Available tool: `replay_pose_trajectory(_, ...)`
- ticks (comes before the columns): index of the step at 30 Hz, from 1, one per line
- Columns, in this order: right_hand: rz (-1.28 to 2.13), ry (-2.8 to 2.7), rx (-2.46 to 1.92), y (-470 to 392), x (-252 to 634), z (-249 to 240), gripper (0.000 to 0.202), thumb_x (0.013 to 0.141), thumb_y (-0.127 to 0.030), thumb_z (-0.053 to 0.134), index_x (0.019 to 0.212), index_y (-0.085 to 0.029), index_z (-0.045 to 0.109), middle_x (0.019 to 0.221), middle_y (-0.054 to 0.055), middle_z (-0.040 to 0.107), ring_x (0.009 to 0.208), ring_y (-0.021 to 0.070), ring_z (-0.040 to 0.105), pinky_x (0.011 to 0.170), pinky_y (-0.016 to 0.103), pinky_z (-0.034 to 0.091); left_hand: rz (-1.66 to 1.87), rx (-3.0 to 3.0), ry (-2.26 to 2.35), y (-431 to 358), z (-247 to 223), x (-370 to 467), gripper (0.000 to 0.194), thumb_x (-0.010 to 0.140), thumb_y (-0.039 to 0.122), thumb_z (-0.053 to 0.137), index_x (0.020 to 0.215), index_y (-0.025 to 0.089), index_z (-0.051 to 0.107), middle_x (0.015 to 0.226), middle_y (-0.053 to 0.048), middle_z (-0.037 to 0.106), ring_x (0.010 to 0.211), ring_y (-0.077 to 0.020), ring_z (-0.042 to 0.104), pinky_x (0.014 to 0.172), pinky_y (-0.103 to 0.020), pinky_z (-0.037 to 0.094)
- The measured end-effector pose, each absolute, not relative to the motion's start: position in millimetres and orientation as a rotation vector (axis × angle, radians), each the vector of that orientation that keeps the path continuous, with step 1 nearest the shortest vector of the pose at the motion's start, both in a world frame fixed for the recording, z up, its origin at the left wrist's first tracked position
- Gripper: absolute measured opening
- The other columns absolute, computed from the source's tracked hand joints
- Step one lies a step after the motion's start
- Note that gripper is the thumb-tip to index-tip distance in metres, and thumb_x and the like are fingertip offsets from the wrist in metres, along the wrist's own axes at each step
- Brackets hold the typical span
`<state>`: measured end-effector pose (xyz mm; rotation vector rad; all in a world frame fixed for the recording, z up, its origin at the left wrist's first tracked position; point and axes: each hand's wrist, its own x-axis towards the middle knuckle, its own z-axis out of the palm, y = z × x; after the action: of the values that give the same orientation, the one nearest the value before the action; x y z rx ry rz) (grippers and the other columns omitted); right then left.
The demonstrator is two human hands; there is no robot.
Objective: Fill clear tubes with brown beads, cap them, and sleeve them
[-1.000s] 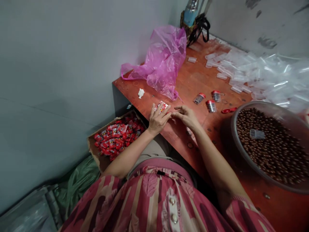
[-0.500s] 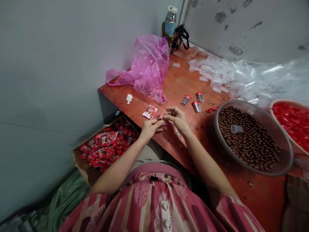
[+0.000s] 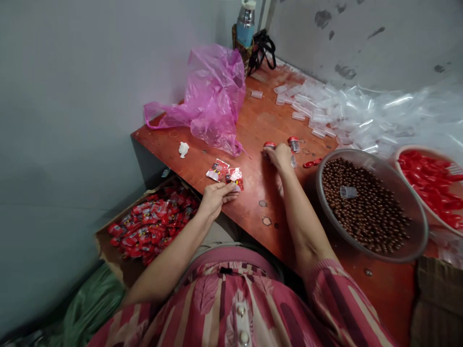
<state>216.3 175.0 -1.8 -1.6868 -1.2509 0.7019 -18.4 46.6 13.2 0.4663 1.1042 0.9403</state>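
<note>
My left hand [image 3: 217, 198] pinches the lower edge of a small red printed packet [image 3: 236, 177] at the table's front edge. A second flat red packet [image 3: 217, 169] lies just beside it. Farther right, my right hand [image 3: 281, 158] has its fingers closed around a small clear container with a red cap [image 3: 269, 144]; the hand hides most of it. Another red-capped container [image 3: 294, 143], with dark contents, lies just beyond that hand. A third is partly hidden behind the hand. A red plastic piece [image 3: 312, 163] rests to the right.
A bowl of brown balls [image 3: 365, 207], with a clear cup [image 3: 348, 192] on them, stands right beside a basin of red pieces [image 3: 430, 183]. Clear tubes [image 3: 318, 108] are heaped behind. A pink bag [image 3: 217, 96] lies left; a box of filled red packets [image 3: 155, 221] sits below the table.
My right hand has left the packet and moved right to the red-capped containers, closing on one. The left hand keeps the packet, now lying flatter and more visible. The view has shifted slightly.
</note>
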Motion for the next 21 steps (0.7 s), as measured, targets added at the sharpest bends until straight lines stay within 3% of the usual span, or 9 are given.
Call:
replay_pose_trajectory(4, 0.788, -1.218, -1.786, 152, 203, 7, 0.029, 0.062, -0.030, 0.076, 0.056, -0.023, 0.049, 0.060, 0.005, 0.058, 0.083, 0.0292, 0.064, 0.072, 0.042, 0.051, 0.967, 0.288, 1.067, 51, 18, -19, 0.015, 0.074, 0.018, 0.073, 0.064, 0.009, 0.066, 0.059, -0.006, 0.068, 0.050, -0.0090, 0.063, 0.052, -0.017, 0.052)
replay_pose_trajectory(8, 1.001, -1.116, -1.531, 84, 174, 24, 0.023, 0.076, -0.040, 0.067, 0.083, -0.022, 0.056, 0.069, 0.001, 0.065, 0.053, 0.0147, 0.057, 0.050, 0.030, 0.047, 1.061, 0.078, 0.972, 52, 18, -18, 0.014, 0.082, 0.014, 0.065, 0.068, 0.010, 0.064, 0.060, -0.005, 0.069, 0.051, -0.0091, 0.064, 0.054, -0.017, 0.053)
replay_pose_trajectory(14, 1.171, -1.116, -1.407, -8, 132, 33, 0.030, 0.074, -0.039, 0.072, 0.092, -0.019, 0.058, 0.071, -0.002, 0.066, 0.056, 0.0123, 0.061, 0.049, 0.025, 0.050, 1.158, -0.088, 0.857, 50, 20, -9, 0.016, 0.086, 0.014, 0.060, 0.071, 0.011, 0.062, 0.062, -0.006, 0.069, 0.057, -0.0126, 0.068, 0.060, -0.022, 0.056)
replay_pose_trajectory(21, 1.143, -1.041, -1.367, -15, 118, 19, 0.029, 0.077, -0.039, 0.071, 0.093, -0.019, 0.059, 0.074, -0.001, 0.066, 0.061, 0.0115, 0.062, 0.051, 0.023, 0.052, 1.207, -0.028, 0.775, 40, 31, 6, 0.011, 0.080, 0.012, 0.066, 0.070, 0.011, 0.061, 0.062, -0.002, 0.067, 0.054, -0.0101, 0.064, 0.058, -0.021, 0.052)
